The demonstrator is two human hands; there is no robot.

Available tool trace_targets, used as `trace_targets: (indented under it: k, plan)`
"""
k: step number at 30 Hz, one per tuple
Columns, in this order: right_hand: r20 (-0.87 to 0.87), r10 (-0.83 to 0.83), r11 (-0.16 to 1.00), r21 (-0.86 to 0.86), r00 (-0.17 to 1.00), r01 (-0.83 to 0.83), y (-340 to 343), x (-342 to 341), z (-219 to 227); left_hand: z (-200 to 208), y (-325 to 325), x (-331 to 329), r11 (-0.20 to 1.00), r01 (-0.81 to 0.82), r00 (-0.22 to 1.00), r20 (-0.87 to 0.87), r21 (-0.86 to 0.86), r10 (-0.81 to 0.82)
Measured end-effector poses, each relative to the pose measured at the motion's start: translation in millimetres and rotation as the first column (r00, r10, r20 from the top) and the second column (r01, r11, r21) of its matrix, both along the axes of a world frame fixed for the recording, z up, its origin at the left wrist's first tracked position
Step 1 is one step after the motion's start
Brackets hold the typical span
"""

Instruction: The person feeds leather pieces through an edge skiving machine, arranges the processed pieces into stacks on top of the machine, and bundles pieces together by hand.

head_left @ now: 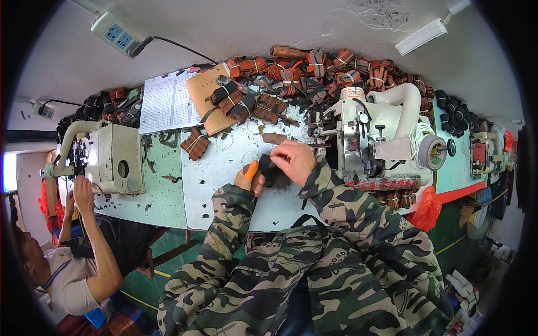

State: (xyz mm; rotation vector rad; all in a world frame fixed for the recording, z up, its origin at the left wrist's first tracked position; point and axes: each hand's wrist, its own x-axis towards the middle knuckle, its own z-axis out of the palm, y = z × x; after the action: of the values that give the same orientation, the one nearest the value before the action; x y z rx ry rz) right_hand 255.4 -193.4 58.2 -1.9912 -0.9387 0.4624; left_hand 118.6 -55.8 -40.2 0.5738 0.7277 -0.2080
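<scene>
Over the white tabletop, my left hand [247,178] is closed round a dark, flat leather-like piece [265,162], and an orange finger cover sits on one of its digits. From the right, my right hand [295,161] bends over the same piece, its thumb and fingers pinched near the top edge. Whatever lies between those fingertips is too small to make out. More dark material [276,178] shows below the right hand. A brown strip [273,138] lies just beyond its knuckles. Left of my hands rests a bundle of brown strips [195,144].
A cream machine [358,129] with a tape roll [432,152] stands to the right. Another machine [115,158] is at the left, where a co-worker [73,269] sits. Tied strip bundles [291,81] line the wall beside a brown envelope [208,89] and printed sheet [168,103].
</scene>
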Motion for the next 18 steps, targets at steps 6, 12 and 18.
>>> trace_targets:
  k: [6,12,18]
  plan:
    - [0.124,0.393,0.917,-0.122,0.911,-0.379,3.6,-12.7,-26.0,9.8,4.6,18.1,0.993,0.081,0.996,0.042,0.082,-0.085]
    - [0.331,-0.107,0.754,-0.587,0.937,0.294,41.4,22.4,-54.1,-1.6,2.2,15.0,0.941,-0.044,0.999,0.014,0.337,0.042]
    - [-0.594,-0.096,0.972,-0.230,0.799,-0.054,25.6,12.2,-69.5,19.2,6.4,22.6,0.899,-0.068,0.998,0.019,0.432,0.066]
